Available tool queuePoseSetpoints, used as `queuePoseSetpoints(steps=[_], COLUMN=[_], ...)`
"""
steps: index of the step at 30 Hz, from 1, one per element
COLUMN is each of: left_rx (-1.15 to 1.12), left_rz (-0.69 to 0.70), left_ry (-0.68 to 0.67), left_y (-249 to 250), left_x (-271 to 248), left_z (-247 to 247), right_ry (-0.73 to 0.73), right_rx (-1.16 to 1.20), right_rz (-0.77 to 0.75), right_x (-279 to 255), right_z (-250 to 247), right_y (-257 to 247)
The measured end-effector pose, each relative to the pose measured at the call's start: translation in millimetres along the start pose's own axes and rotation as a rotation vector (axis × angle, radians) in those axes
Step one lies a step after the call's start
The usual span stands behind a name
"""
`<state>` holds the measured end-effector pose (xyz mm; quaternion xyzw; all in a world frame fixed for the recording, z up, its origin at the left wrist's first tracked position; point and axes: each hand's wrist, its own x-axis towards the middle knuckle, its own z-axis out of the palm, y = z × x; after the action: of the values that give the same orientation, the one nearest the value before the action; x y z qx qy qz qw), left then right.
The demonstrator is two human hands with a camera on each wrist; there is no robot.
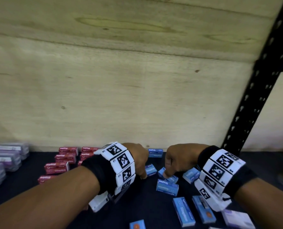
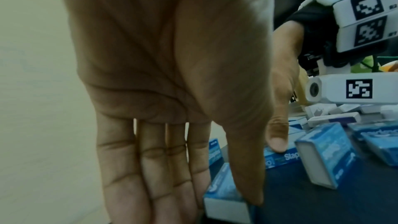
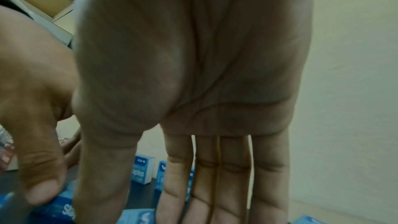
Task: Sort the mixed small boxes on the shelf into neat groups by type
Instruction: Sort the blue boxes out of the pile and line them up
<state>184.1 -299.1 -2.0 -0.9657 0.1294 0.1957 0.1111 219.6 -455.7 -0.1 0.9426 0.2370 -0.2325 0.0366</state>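
Observation:
Several blue staples boxes lie scattered on the dark shelf (image 1: 154, 207). My left hand (image 1: 140, 162) hangs palm down over them, fingers straight. Its thumb (image 2: 252, 193) touches one blue box (image 2: 224, 198) that lies between thumb and fingers. My right hand (image 1: 175, 161) is close beside it, fingers (image 3: 226, 185) also straight and pointing down. The right thumb (image 1: 166, 175) presses on another blue box (image 1: 169, 177). A further blue box (image 1: 167, 186) lies just in front. Red staples boxes (image 1: 61, 162) stand grouped to the left.
Clear cases with purple labels (image 1: 6, 157) are stacked at the far left. A white and purple box (image 1: 238, 219) lies at the bottom right. A plywood back wall (image 1: 121, 88) closes the shelf, and a black perforated post (image 1: 261, 90) rises on the right.

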Motion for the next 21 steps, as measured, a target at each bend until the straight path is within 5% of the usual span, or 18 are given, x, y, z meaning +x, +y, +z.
queuePoseSetpoints(steps=[11,16,21], left_rx=[-0.094,0.004,0.034], left_rz=[0.032,0.018,-0.010], left_ry=[-0.099,0.073,0.087], left_y=[-33.2,-36.0,-37.4], left_x=[-0.1,2.5,5.4], left_z=[1.1,7.4,10.4], right_ry=[0.023,0.010,0.062], right_rx=[-0.093,-0.111,-0.086], right_rz=[0.024,0.011,-0.001], right_x=[-1.8,-4.1,-5.7], right_z=[1.4,1.3,-2.6], right_y=[-1.1,-2.7,-5.3])
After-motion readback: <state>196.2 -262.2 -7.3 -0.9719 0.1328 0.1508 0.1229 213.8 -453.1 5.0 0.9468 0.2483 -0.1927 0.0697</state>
